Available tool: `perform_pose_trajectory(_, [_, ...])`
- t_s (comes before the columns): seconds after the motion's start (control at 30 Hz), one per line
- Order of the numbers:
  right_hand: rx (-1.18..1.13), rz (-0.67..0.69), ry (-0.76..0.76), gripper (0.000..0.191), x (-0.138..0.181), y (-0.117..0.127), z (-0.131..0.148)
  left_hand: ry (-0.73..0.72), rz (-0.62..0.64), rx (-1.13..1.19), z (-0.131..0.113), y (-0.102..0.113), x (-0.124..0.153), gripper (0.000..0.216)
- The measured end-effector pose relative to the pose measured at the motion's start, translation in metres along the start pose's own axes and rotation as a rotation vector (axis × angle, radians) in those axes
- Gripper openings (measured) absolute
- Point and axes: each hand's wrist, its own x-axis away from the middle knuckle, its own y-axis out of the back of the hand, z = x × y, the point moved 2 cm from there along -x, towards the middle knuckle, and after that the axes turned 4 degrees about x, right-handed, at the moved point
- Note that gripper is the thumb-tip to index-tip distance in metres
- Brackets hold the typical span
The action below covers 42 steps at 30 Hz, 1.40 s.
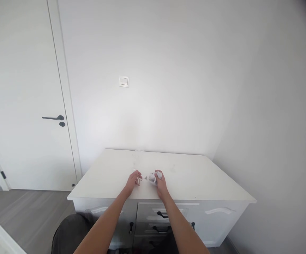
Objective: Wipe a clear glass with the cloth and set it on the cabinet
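Hands meet mid-dresser (195, 176): our right hand (160, 180) closes on a small white bundle (152, 178), our left hand (134, 179) at its 9 o'clock pinches a thin strand (143, 179) running sideways between them, both equally near.

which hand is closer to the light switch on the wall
Left. The left hand lies on the white dresser top almost straight below the light switch; the right hand, closed on a small white object, sits further to the right of it.
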Motion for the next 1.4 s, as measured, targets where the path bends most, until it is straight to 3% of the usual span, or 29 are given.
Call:
perform_pose_trajectory(0.17, [-0.029,0.011,0.008,0.048,0.009,-0.005,0.009,0.036,0.27,-0.079,-0.001,-0.012,0.009,0.053])
perform_pose_trajectory(0.3, [-0.085,0.007,0.001,0.055,0.012,-0.006,0.015,0.031,0.318,-0.1,-0.005,-0.01,0.012,0.064])
perform_pose_trajectory(0.4, [-0.143,-0.063,0.017,0.059,0.01,0.001,0.017,0.003,0.319,-0.093,-0.006,-0.007,0.01,0.065])
perform_pose_trajectory(0.53, [-0.167,-0.133,0.008,0.061,0.007,0.002,0.018,-0.048,0.291,-0.089,-0.004,-0.01,0.008,0.046])
perform_pose_trajectory(0.7, [-0.095,0.055,-0.028,0.079,0.029,-0.044,0.013,-0.089,0.211,-0.062,-0.008,-0.014,0.009,0.034])
perform_pose_trajectory(0.83, [0.082,0.049,0.099,0.084,0.054,-0.076,0.019,-0.13,0.129,0.021,-0.014,-0.018,0.019,0.013])
perform_pose_trajectory(0.9, [0.209,0.019,0.196,0.079,0.06,-0.081,0.031,-0.104,0.083,0.072,-0.009,-0.023,0.03,0.013])
perform_pose_trajectory(0.97, [0.24,-0.011,0.139,0.071,0.059,-0.079,0.043,-0.039,0.059,0.135,0.0,-0.031,0.046,0.021])
perform_pose_trajectory(1.07, [0.129,0.085,-0.125,0.059,0.057,-0.074,0.056,0.09,0.078,0.289,0.007,-0.044,0.072,0.041])
perform_pose_trajectory(1.13, [-0.023,0.169,-0.277,0.052,0.059,-0.072,0.062,0.178,0.121,0.43,0.0,-0.05,0.086,0.05])
perform_pose_trajectory(1.2, [-0.23,0.167,-0.396,0.042,0.067,-0.071,0.068,0.262,0.189,0.566,-0.015,-0.054,0.097,0.054])
perform_pose_trajectory(1.3, [-0.469,0.142,-0.394,0.031,0.085,-0.071,0.082,0.339,0.272,0.732,-0.039,-0.059,0.111,0.054])
perform_pose_trajectory(1.4, [-0.569,0.205,-0.33,0.028,0.108,-0.071,0.097,0.366,0.296,0.849,-0.053,-0.067,0.127,0.051])
